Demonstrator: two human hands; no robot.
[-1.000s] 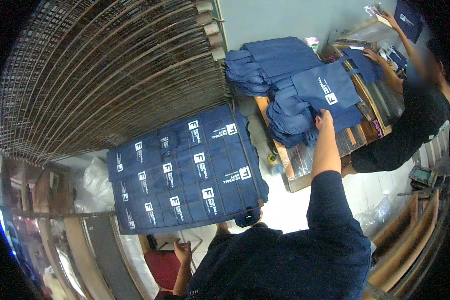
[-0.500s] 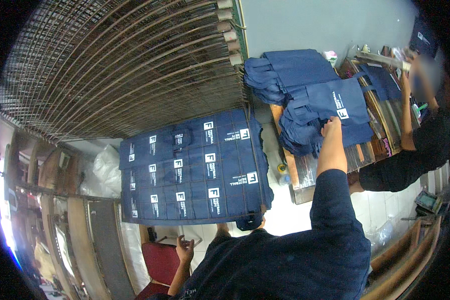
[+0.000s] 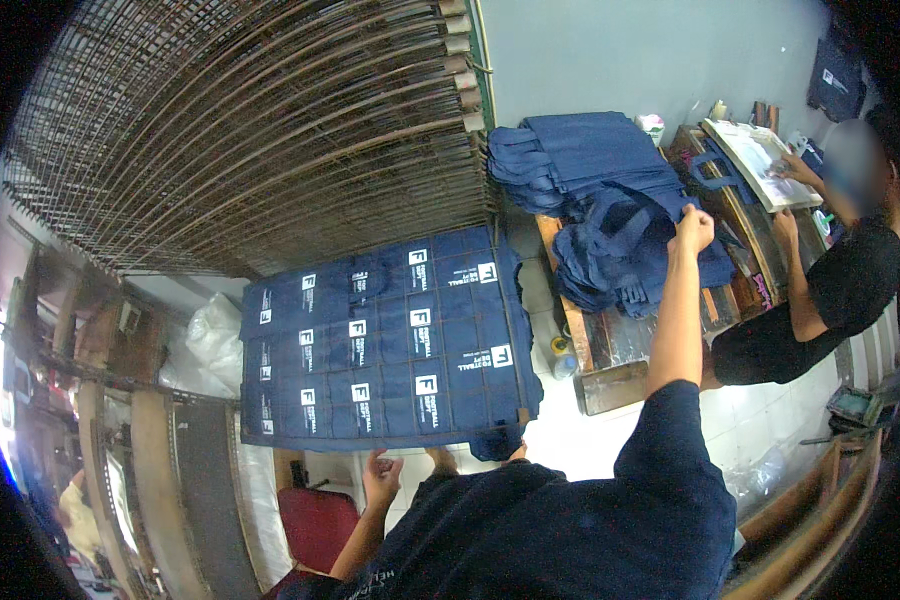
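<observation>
My right hand point(image 3: 692, 230) reaches far right, its fingers pinched on the edge of a navy fabric bag point(image 3: 625, 215) on top of a pile. Under my grip the bag is partly lifted and folded, its white print out of sight. Behind it lies a second stack of navy bags point(image 3: 595, 150). My left hand point(image 3: 381, 478) hangs just below the front edge of a wire drying rack shelf point(image 3: 435, 438), fingers loosely bent and apart, holding nothing. Navy bags with white prints point(image 3: 390, 350) lie across that shelf.
Raised wire shelves point(image 3: 270, 130) rise beyond the loaded one. At the right, a co-worker point(image 3: 840, 290) handles a pale printing screen point(image 3: 760, 165) over a wooden bench point(image 3: 610, 340). A red chair point(image 3: 315, 525) stands low left, and bottles point(image 3: 562, 360) sit beside the bench.
My right hand has pulled the top bag up and folded it, turning its print from view. My left hand has shifted nearer the shelf edge. The co-worker's screen has tilted to show its face.
</observation>
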